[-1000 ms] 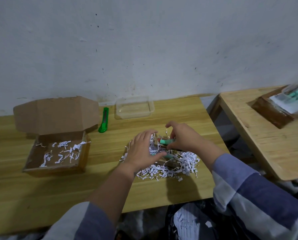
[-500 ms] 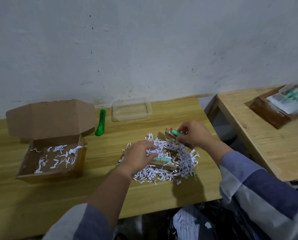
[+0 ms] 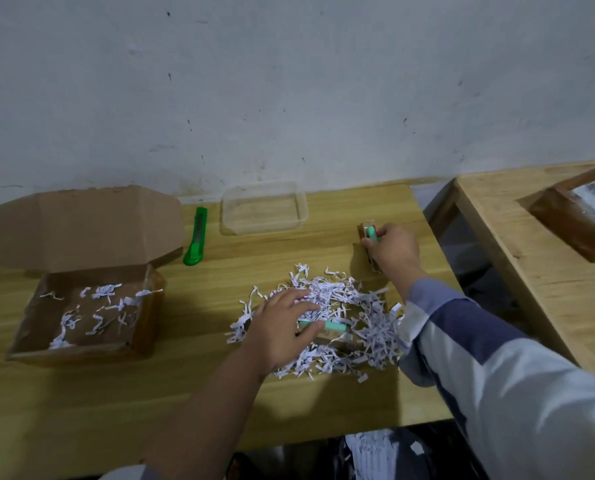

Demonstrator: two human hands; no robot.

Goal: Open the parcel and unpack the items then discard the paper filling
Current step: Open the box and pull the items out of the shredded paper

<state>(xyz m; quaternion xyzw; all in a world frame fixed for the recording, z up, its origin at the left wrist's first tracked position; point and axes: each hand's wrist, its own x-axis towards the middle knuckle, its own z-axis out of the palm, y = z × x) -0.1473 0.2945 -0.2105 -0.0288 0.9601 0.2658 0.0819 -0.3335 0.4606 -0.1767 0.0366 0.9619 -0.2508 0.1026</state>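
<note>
The shredded paper (image 3: 337,323) lies heaped on the counter (image 3: 192,393), near its front edge; a few strands remain in the open box (image 3: 84,317) to the left. By its look the filling is very light, soft and loose. It will likely scatter if pinched, so gather it from the sides with both hands cupped.

The right hand (image 3: 394,249) holds a small brown packet (image 3: 370,245) with a mint-green tube at its top, at the counter's far right. The packet looks light and stiff; hold it by its long edges.

The left hand (image 3: 284,327) rests on the heap, fingers loosely spread, thumb touching a second green tube (image 3: 332,326) half buried in the strands. That tube looks smooth and may slip, so grip it mid-length.

No brand, label or writing is legible anywhere.
</note>
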